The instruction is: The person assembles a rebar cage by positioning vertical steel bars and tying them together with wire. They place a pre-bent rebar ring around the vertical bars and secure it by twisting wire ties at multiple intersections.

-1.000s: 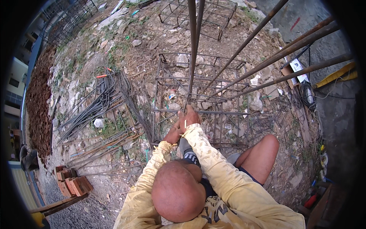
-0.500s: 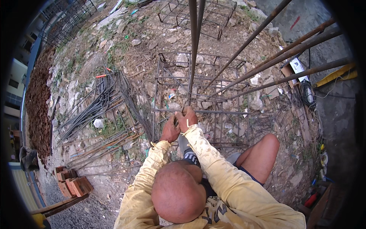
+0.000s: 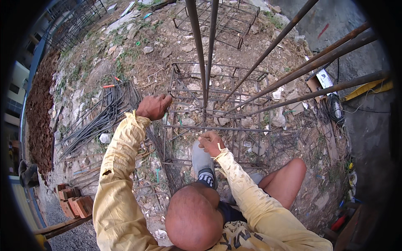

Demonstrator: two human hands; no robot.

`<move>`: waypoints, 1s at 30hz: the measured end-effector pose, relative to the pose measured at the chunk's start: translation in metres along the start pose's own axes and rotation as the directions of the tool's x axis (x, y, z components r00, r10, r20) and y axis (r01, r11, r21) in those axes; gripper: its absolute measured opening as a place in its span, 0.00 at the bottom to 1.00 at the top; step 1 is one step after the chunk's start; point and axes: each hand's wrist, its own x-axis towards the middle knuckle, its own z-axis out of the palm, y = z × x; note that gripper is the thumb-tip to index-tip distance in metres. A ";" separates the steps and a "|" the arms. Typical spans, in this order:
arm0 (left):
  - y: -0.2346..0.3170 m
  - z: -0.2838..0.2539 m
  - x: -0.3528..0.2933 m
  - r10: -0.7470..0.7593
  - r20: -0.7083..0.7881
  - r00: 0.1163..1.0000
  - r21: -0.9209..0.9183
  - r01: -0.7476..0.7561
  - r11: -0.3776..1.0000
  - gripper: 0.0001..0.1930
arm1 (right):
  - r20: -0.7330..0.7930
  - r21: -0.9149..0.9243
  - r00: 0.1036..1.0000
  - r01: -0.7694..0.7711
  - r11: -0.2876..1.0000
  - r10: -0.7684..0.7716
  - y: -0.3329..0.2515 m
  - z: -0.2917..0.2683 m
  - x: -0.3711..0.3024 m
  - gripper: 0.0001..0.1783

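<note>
A rebar cage point(image 3: 238, 129) of dark bars lies on the rubble in front of me, and several long steel bars point(image 3: 212, 42) rise from it. My left hand point(image 3: 154, 107) is raised by the cage's far left side, its fingers curled closed; whatever is in them is hidden. Beside the near crossbar and just above my grey shoe point(image 3: 198, 154), my right hand point(image 3: 210, 143) is closed in a pinch. I cannot make out what sits between its fingertips. Yellow sleeves cover both of my forearms.
Left of the cage lies a bundle of dark rods or wires point(image 3: 109, 108) with an orange-handled tool point(image 3: 109, 86). Bricks point(image 3: 75, 203) are stacked at the lower left. Another rebar frame point(image 3: 217, 21) stands farther off. A white box point(image 3: 326, 78) and coiled cable point(image 3: 335, 104) lie right.
My hands were together at the near crossbar. The left has moved away, up and to the left; the right has dropped slightly toward my shoe. The upright bars have shifted a little left in view.
</note>
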 end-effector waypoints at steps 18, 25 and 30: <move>0.045 0.006 -0.041 -0.242 0.076 0.967 -0.049 0.246 0.968 0.12 | 0.139 0.132 0.951 -0.294 0.947 0.276 0.003 -0.002 -0.015 0.24; 0.082 -0.006 -0.045 -0.348 0.047 0.936 -0.052 0.350 0.935 0.14 | 0.253 0.897 0.967 -0.236 0.373 0.003 -0.053 0.085 0.055 0.16; 0.097 -0.001 -0.054 -0.309 0.103 0.945 -0.153 0.322 0.934 0.22 | 0.020 0.913 0.971 -0.114 0.391 0.238 -0.048 0.105 0.075 0.18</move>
